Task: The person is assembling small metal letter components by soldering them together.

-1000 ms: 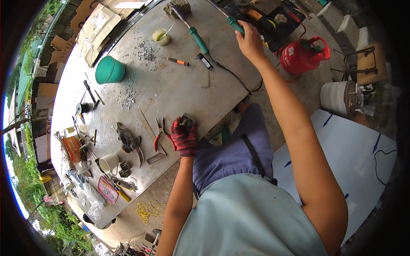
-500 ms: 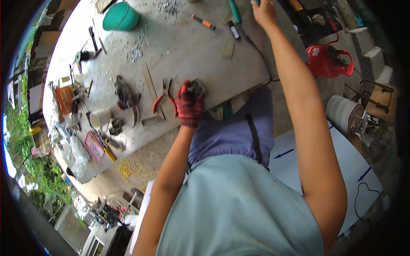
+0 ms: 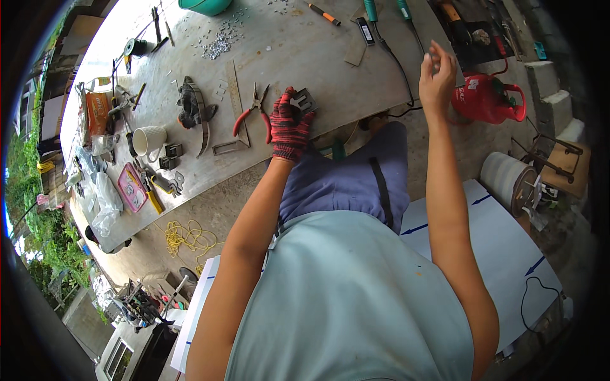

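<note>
My left hand (image 3: 290,132), in a red and black knitted glove, is closed on a small grey slotted metal piece (image 3: 307,101) at the near edge of the metal table. Red-handled pliers (image 3: 253,115) lie just left of it, jaws spread. My bare right hand (image 3: 437,77) is raised over the table's right end, fingers loosely bent and apart, with nothing visible in it. Beyond it lie two green-handled corded tools, one handle (image 3: 404,9) nearer the right and another handle (image 3: 371,10) beside it.
A steel square (image 3: 236,95), a dark glove (image 3: 189,101), a white mug (image 3: 149,140) and a pink tray (image 3: 132,188) occupy the left side. Small metal bits (image 3: 219,43) lie near a green bowl (image 3: 204,5). A red gas cylinder (image 3: 481,96) stands at right.
My right hand has let go of a green-handled tool at the far side and come back toward me. My left hand stays at the table edge, the metal piece now showing more clearly.
</note>
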Motion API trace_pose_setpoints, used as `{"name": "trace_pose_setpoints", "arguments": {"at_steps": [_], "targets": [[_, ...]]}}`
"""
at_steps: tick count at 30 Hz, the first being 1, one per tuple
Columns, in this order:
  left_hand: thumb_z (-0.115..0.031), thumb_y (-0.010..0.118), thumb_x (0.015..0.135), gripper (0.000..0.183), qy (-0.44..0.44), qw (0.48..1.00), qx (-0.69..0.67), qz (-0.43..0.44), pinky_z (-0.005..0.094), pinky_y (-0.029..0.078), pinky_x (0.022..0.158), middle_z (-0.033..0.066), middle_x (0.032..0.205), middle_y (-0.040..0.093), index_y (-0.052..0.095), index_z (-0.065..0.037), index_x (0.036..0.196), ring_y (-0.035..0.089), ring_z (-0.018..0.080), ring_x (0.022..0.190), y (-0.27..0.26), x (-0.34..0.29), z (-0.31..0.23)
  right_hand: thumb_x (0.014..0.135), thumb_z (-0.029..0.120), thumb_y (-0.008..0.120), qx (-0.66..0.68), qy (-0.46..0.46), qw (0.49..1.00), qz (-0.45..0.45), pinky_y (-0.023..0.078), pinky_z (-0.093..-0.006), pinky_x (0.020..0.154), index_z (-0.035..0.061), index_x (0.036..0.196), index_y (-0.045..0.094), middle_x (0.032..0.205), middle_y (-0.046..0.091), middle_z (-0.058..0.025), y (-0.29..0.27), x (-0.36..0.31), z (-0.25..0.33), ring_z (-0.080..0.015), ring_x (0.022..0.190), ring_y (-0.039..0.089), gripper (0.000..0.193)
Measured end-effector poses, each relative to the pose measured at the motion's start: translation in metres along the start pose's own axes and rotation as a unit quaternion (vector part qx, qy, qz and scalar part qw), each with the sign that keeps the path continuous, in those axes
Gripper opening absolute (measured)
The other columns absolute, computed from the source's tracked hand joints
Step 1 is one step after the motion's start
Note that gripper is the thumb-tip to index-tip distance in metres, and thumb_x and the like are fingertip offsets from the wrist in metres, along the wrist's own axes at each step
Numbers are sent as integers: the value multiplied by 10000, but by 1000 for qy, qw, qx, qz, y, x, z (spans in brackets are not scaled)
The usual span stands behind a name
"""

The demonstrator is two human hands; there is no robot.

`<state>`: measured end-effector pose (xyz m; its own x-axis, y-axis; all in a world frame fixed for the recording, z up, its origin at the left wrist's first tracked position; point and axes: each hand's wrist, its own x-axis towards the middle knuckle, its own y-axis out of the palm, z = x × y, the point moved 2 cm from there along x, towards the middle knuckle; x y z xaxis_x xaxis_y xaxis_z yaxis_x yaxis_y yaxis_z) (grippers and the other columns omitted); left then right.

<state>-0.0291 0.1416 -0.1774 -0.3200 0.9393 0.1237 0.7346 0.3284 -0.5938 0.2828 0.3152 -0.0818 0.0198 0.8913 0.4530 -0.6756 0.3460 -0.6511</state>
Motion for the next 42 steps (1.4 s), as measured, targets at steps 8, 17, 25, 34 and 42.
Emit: {"name": "trace_pose_setpoints", "arguments": {"at_steps": [8,17,25,34,42], "targets": [[-119,926,652,941,98,993,-23,-61,395,485,951,48,1295,648,497,-130,1489,624,226,944,-35,-3,-17,955,-2,574,-20,6,997,72,500,-422,929,22,1213,672,1076,662,-113,-52,-168,25,-292,1040,635,277],[-102,932,631,931,151,979,1,-138,429,501,917,82,1260,671,512,-122,1461,620,286,965,-115,-12,-4,939,61,621,43,111,931,345,547,-421,846,8,1124,705,1015,674,-184,-16,-259,7,-360,931,685,211],[-198,927,718,887,-87,983,54,-153,435,485,989,98,1281,684,518,-159,1504,651,275,1071,-177,-14,69,932,196,642,-22,150,912,382,551,-448,918,19,1115,742,1068,749,-222,0,-257,-7,-391,1033,721,273],[-393,833,801,795,-80,949,303,-43,506,412,1069,102,1339,660,503,-225,1505,585,355,1226,-188,2,89,941,202,642,-13,179,903,391,549,-435,920,39,1102,752,1059,755,-204,1,-257,-4,-379,1038,719,254],[-345,807,826,681,-116,943,300,-82,494,422,1055,118,1368,639,558,-209,1445,599,347,1206,-189,2,62,943,202,635,-20,191,903,385,550,-434,919,33,1107,750,1059,756,-202,-4,-260,-11,-381,1027,723,262]]}}
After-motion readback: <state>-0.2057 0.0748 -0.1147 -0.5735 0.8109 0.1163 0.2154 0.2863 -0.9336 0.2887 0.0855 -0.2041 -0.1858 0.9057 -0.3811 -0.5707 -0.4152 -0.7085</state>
